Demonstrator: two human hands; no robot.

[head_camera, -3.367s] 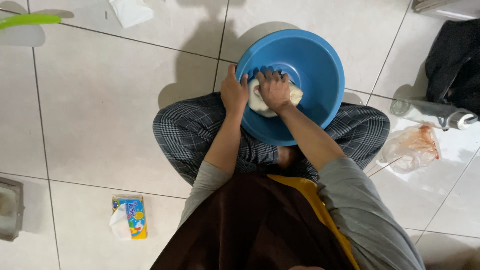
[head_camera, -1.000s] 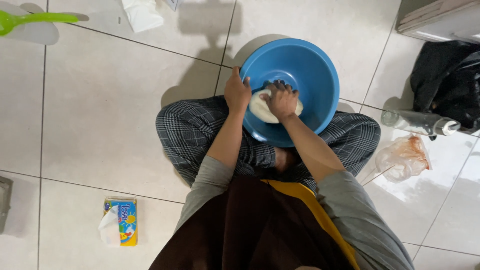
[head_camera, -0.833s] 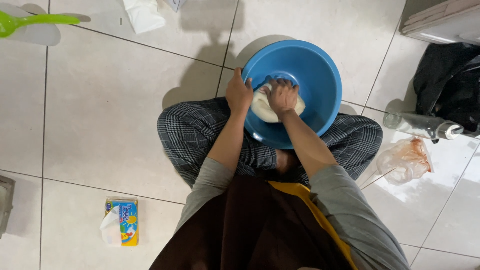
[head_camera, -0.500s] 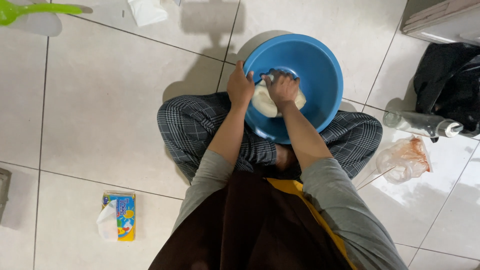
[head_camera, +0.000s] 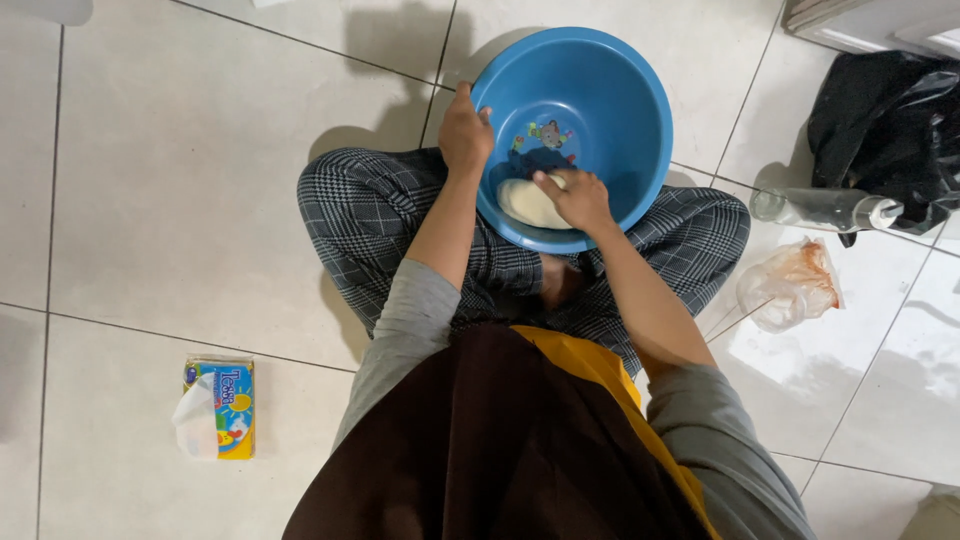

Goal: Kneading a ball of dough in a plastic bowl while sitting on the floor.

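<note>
I sit cross-legged on a tiled floor with a round blue plastic basin (head_camera: 620,90) resting on my legs. My left hand (head_camera: 465,130) grips the basin's left rim. A pale lump of dough (head_camera: 525,203) lies at the near side of the basin's bottom. My right hand (head_camera: 570,197) rests on the dough's right side, fingers curled over it. A small cartoon picture shows on the basin's inner floor.
A yellow and blue tissue pack (head_camera: 218,405) lies on the floor at lower left. At right lie a clear plastic bottle (head_camera: 825,209) on its side, a crumpled plastic bag (head_camera: 790,285) and a black bag (head_camera: 885,120). A grey appliance edge (head_camera: 870,22) sits top right.
Both hands were close together over the dough. Now my left hand has shifted out to the basin's rim and my right hand has drawn the dough toward me. The view moved closer.
</note>
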